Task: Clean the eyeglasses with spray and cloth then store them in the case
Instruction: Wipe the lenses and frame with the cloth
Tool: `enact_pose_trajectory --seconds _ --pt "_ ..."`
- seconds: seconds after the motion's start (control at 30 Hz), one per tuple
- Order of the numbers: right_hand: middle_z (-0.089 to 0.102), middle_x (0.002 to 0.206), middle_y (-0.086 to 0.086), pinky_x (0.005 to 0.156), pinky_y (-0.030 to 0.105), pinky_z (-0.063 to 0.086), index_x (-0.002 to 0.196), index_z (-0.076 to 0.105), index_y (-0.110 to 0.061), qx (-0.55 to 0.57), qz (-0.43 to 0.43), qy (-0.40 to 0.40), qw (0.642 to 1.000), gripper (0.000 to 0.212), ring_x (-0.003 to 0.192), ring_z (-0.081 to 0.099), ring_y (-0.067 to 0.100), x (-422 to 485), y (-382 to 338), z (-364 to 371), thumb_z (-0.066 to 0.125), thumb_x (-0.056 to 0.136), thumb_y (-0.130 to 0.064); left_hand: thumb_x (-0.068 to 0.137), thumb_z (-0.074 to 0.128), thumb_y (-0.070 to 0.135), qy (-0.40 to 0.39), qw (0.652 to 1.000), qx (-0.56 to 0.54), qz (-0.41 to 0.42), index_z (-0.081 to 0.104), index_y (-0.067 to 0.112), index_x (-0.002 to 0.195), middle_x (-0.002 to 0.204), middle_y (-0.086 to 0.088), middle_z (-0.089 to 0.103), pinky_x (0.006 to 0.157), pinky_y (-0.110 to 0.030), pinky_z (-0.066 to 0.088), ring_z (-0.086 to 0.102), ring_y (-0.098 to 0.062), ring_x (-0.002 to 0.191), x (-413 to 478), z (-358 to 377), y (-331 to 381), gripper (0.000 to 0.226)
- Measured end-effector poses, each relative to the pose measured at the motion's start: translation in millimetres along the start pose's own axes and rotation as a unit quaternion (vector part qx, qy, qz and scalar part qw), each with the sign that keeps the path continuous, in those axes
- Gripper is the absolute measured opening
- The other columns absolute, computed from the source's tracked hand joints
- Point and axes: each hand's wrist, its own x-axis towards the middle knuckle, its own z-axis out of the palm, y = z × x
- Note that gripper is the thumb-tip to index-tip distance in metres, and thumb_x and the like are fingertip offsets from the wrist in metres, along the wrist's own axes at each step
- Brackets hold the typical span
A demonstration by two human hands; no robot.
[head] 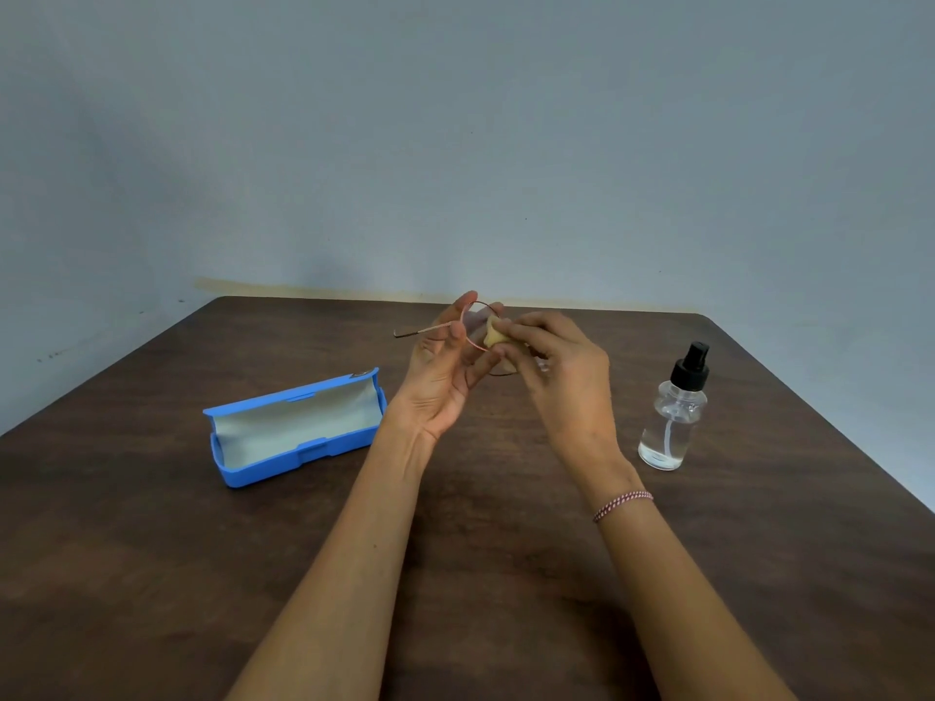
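Thin-rimmed eyeglasses (430,329) are held above the middle of the table by my left hand (442,369), thumb and fingers around one round lens, a temple arm sticking out to the left. My right hand (556,369) pinches a small pale yellow cloth (493,333) against that lens. The other lens is mostly hidden behind my fingers. A blue glasses case (296,427) lies open on the table to the left, its pale lining showing. A clear spray bottle (673,412) with a black pump top stands upright to the right.
The dark brown wooden table (152,548) runs to a far edge against a grey-blue wall (455,118). Its right corner slopes down past the bottle. A beaded bracelet (622,504) circles my right wrist.
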Motion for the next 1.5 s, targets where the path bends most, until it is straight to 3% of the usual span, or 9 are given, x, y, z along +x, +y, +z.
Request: enact_pose_trajectory --seconds 0.17,0.33,0.5,0.67,0.8,1.0,1.17,1.3,1.5 --pt "0.056 0.096 -0.007 0.083 0.013 0.046 0.107 0.07 -0.008 0.019 0.022 0.038 0.999 0.025 0.092 0.056 0.009 1 -4 1 0.067 0.083 -0.005 0.039 0.092 0.042 -0.004 0.999 0.041 -0.032 0.074 0.025 0.094 0.101 0.0 0.071 0.069 -0.032 0.059 0.068 -0.016 0.093 1 2 -5 0.06" --pt "0.062 0.105 0.004 0.092 0.017 0.045 0.107 0.069 -0.007 0.024 -0.031 -0.004 0.999 0.025 0.103 0.055 0.01 -1 -8 7 0.066 0.083 -0.002 0.04 0.092 0.041 -0.008 1.0 0.014 -0.011 0.074 0.025 0.094 0.099 -0.001 0.072 0.058 -0.024 0.057 0.069 -0.014 0.088 0 -2 1 0.059" --pt "0.064 0.094 0.0 0.07 0.025 0.05 0.108 0.07 -0.011 -0.065 -0.017 0.031 0.997 0.025 0.088 0.057 0.016 -1 -5 2 0.069 0.083 -0.012 0.038 0.092 0.043 -0.013 0.999 0.029 -0.027 0.075 0.026 0.091 0.1 0.0 0.072 0.061 -0.028 0.058 0.069 -0.015 0.09 1 -2 0 0.059" --pt "0.058 0.095 -0.001 0.077 0.018 0.047 0.114 0.067 -0.011 -0.002 -0.003 0.039 0.999 0.03 0.088 0.056 0.011 0 -9 5 0.067 0.084 -0.008 0.044 0.091 0.04 -0.019 0.998 0.044 -0.044 0.074 0.023 0.098 0.096 -0.001 0.071 0.062 -0.03 0.058 0.069 -0.017 0.089 0 -2 -5 0.059" --pt "0.06 0.103 0.002 0.082 0.024 0.051 0.117 0.065 -0.01 0.016 -0.035 -0.016 0.999 0.036 0.096 0.056 0.01 0 -9 5 0.067 0.082 -0.003 0.04 0.092 0.041 -0.01 0.999 0.031 -0.025 0.075 0.026 0.093 0.095 0.001 0.072 0.061 -0.026 0.057 0.069 -0.012 0.082 0 -6 -2 0.058" --pt "0.056 0.093 -0.013 0.073 0.015 0.048 0.116 0.066 -0.016 -0.021 0.026 0.028 0.999 0.034 0.082 0.052 0.0 2 -4 -1 0.069 0.083 -0.011 0.046 0.089 0.037 -0.034 0.997 0.044 -0.053 0.074 0.023 0.097 0.102 0.0 0.072 0.063 -0.031 0.058 0.069 -0.017 0.088 -3 -1 -3 0.055" --pt "0.056 0.095 -0.01 0.078 0.024 0.052 0.109 0.069 -0.012 0.032 0.02 0.011 0.999 0.027 0.089 0.057 0.006 1 -9 4 0.069 0.082 -0.008 0.043 0.092 0.037 -0.01 0.998 0.039 -0.041 0.074 0.021 0.097 0.097 -0.001 0.072 0.063 -0.027 0.058 0.069 -0.016 0.087 -2 -3 -4 0.059" --pt "0.057 0.095 -0.01 0.076 0.013 0.049 0.104 0.071 -0.011 0.03 -0.002 -0.019 0.999 0.022 0.086 0.054 0.0 1 -7 4 0.07 0.082 -0.009 0.042 0.092 0.038 -0.011 1.0 0.017 -0.007 0.075 0.025 0.094 0.102 -0.001 0.072 0.062 -0.024 0.057 0.069 -0.014 0.088 0 -7 1 0.056" --pt "0.055 0.096 -0.006 0.077 0.018 0.05 0.111 0.068 -0.012 0.007 0.015 0.025 1.0 0.025 0.087 0.055 0.007 2 -6 3 0.065 0.086 -0.008 0.044 0.091 0.038 -0.029 0.999 0.029 -0.03 0.075 0.024 0.094 0.105 0.002 0.071 0.068 -0.029 0.058 0.068 -0.015 0.095 -2 -3 -1 0.055"
